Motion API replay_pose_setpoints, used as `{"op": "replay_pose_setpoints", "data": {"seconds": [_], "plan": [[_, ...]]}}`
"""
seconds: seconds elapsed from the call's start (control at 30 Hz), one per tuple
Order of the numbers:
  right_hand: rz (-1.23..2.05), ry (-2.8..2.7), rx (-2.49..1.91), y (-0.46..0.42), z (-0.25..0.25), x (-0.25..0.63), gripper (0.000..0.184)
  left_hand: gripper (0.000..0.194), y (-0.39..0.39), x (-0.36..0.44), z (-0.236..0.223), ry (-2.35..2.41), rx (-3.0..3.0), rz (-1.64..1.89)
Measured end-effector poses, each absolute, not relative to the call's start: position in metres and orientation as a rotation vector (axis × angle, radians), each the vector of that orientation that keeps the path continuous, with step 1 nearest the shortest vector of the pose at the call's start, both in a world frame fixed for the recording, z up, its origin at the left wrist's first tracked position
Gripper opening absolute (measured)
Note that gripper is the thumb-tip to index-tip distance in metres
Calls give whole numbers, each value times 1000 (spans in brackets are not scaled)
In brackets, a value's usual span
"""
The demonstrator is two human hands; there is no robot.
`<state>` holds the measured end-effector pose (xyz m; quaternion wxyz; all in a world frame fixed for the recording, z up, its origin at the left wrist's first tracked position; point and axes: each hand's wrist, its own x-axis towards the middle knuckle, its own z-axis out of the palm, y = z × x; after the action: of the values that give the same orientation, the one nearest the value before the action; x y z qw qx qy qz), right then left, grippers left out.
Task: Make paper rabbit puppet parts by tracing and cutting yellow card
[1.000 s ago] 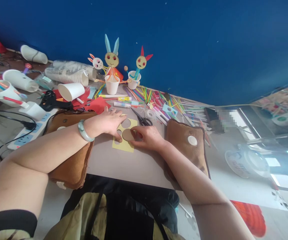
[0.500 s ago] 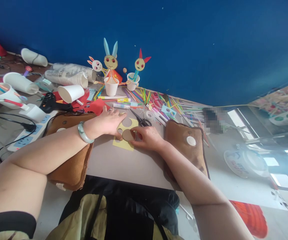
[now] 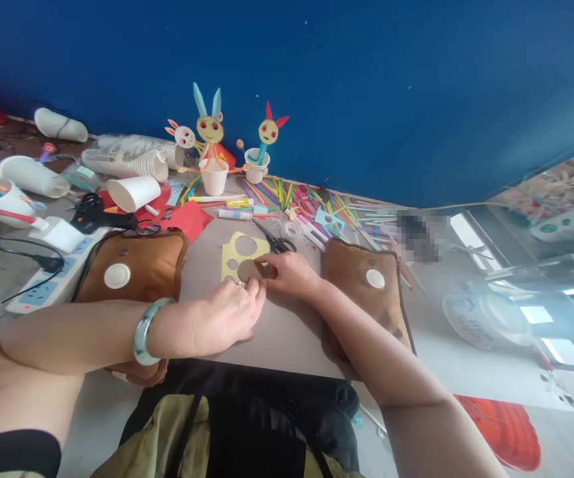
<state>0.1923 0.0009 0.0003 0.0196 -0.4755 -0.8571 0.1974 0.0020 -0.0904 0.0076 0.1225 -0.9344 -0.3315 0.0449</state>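
No lettering can be read: print on the wrapped cups [image 3: 125, 159], far left, and the clear tub [image 3: 486, 321], right, is blurred.

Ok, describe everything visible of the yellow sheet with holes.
The yellow sheet, seemingly paper or card, lies roughly flat on the greyish tabletop. It has round cut-outs of different sizes; a tan circle shows too, disc or hole unclear. The left hand covers its near edge; the right hand meets its right side.

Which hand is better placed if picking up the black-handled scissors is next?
Probably the right hand: the black-handled scissors lie just beyond it. The left hand is farther away, by the near edge of the yellow paper sheet with round holes.
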Motion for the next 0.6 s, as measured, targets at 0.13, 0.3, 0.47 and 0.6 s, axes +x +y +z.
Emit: {"op": "replay_pose_setpoints", "data": {"seconds": [0.13,0.3,0.47,0.6], "plan": [[656,-2659,-1457,0,1,192,28,55,-85,3,20,-982,-2678,146],[655,-2662,-1455,-1,1,192,27,58,-78,2,24,-1049,-2703,199],[626,-2715,-1422,-2,5,193,21,53,-78,-11,26,-922,-2819,70],[581,-2744,-1395,-4,9,193,20,55,-78,-13,22,-1043,-2925,48]]}}
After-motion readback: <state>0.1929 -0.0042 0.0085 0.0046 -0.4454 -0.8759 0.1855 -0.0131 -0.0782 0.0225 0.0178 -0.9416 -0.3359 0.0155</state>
